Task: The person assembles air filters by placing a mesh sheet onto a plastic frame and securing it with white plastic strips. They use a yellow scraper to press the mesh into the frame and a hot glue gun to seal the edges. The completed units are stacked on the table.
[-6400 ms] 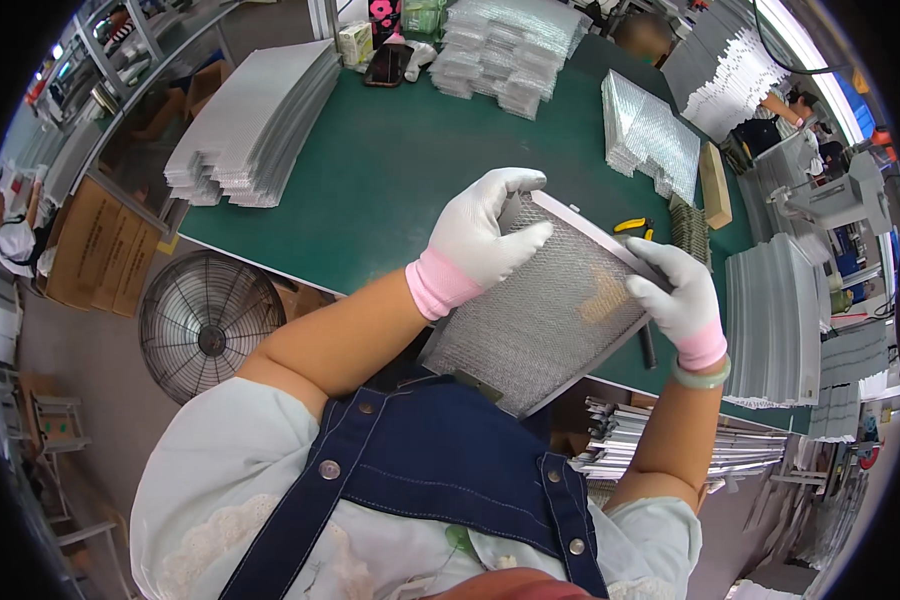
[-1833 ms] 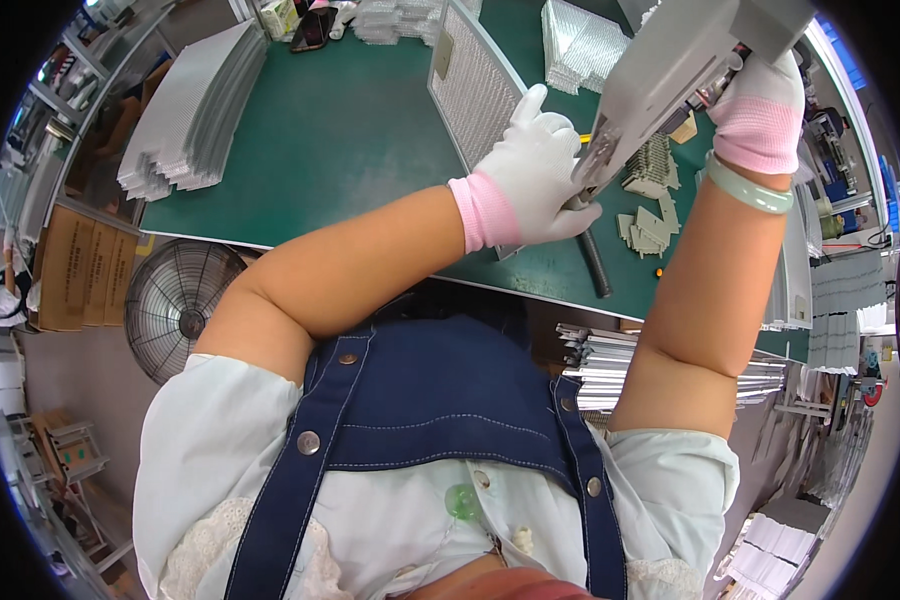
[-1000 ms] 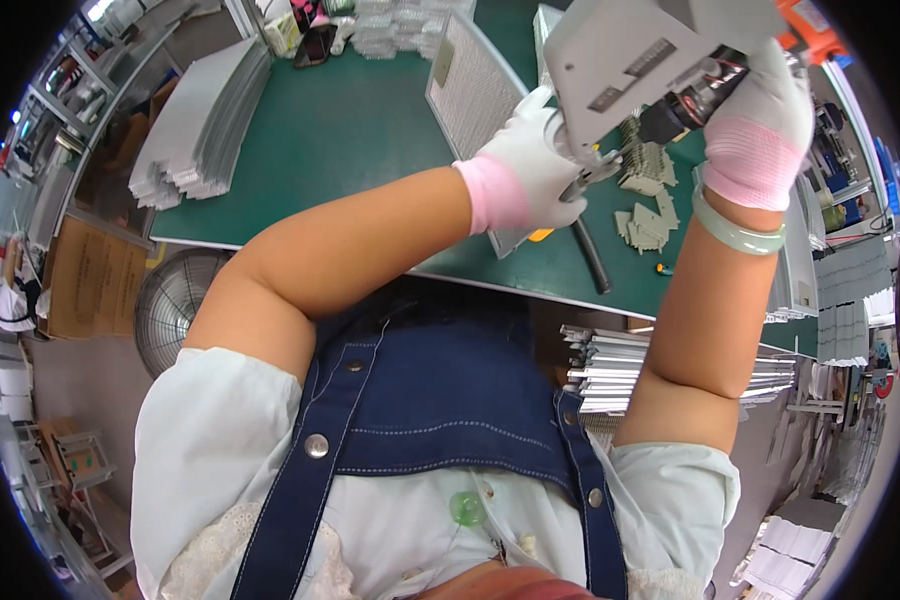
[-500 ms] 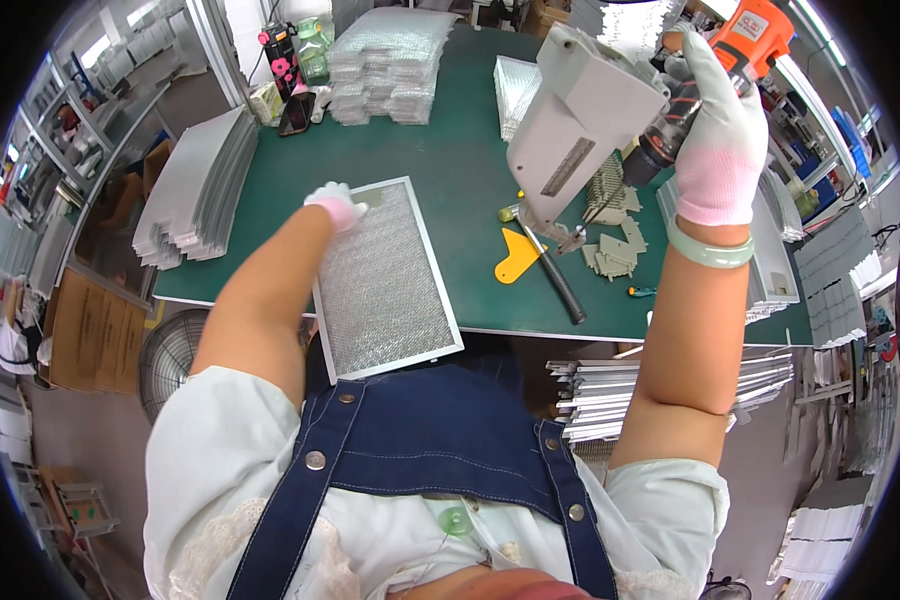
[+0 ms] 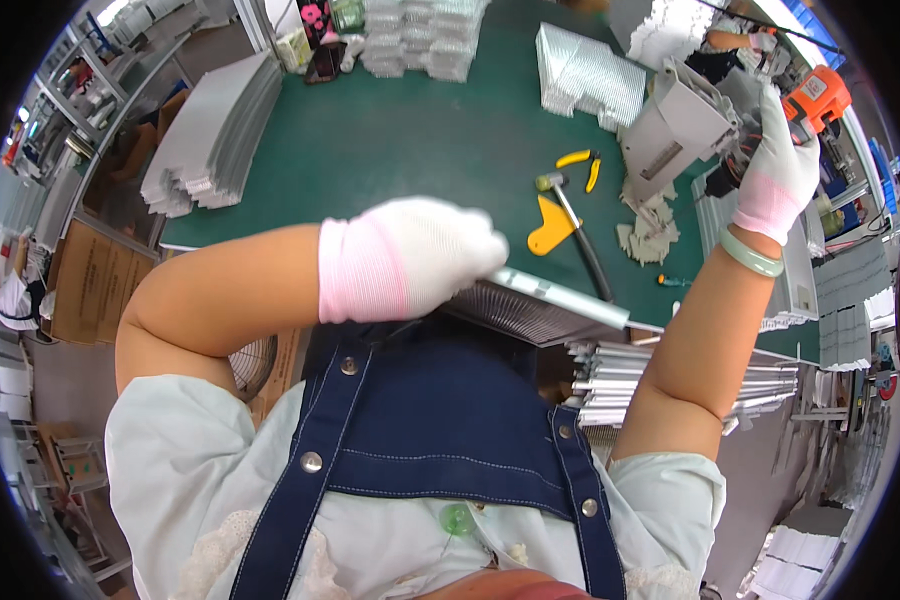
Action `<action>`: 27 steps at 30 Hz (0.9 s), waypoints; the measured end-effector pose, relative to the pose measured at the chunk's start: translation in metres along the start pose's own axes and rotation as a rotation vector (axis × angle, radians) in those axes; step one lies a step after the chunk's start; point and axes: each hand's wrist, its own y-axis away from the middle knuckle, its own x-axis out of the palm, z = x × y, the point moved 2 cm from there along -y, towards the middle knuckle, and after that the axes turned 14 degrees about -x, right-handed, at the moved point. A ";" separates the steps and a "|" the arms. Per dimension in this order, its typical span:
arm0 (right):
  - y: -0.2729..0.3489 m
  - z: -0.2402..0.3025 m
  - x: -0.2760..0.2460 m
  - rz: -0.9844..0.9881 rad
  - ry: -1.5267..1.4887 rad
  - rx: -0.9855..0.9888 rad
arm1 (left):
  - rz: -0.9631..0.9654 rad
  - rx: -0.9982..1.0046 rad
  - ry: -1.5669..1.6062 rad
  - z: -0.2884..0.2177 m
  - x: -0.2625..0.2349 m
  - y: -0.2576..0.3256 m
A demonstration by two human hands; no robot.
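My left hand (image 5: 425, 250), in a white glove with a pink cuff, grips one end of a framed metal mesh filter panel (image 5: 562, 291). The panel stands tilted on edge by the table's front, close to my apron. Its fingers are slightly smeared by motion. My right hand (image 5: 778, 158), gloved alike, is wrapped round the handle of a power drill (image 5: 734, 165) with an orange battery (image 5: 820, 98), at the far right. A grey housing (image 5: 662, 140) stands beside the drill and partly overlaps it; the drill's tip is hidden.
On the green table (image 5: 400, 150) lie a hammer (image 5: 592, 255), a yellow scraper (image 5: 548, 228), yellow-handled pliers (image 5: 593, 172), a small screwdriver (image 5: 674, 281) and beige plates (image 5: 650, 230). Mesh sheets (image 5: 588, 75) and grey panels (image 5: 215, 130) are stacked around. Metal strips (image 5: 630, 385) sit below the front edge.
The filter panel has gone from lying flat over the table edge to tilted on edge, farther right, with my left hand. My right hand and the drill have shifted right and slightly lower.
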 end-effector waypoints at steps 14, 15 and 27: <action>0.066 -0.001 0.041 -0.018 -0.329 0.064 | -0.065 -0.024 0.060 -0.021 0.037 -0.005; 0.066 -0.001 0.041 -0.016 -0.346 0.067 | -0.085 -0.022 0.059 -0.022 0.039 -0.008; 0.031 0.006 0.025 0.173 -0.152 0.030 | -0.109 0.105 0.137 -0.003 0.023 -0.037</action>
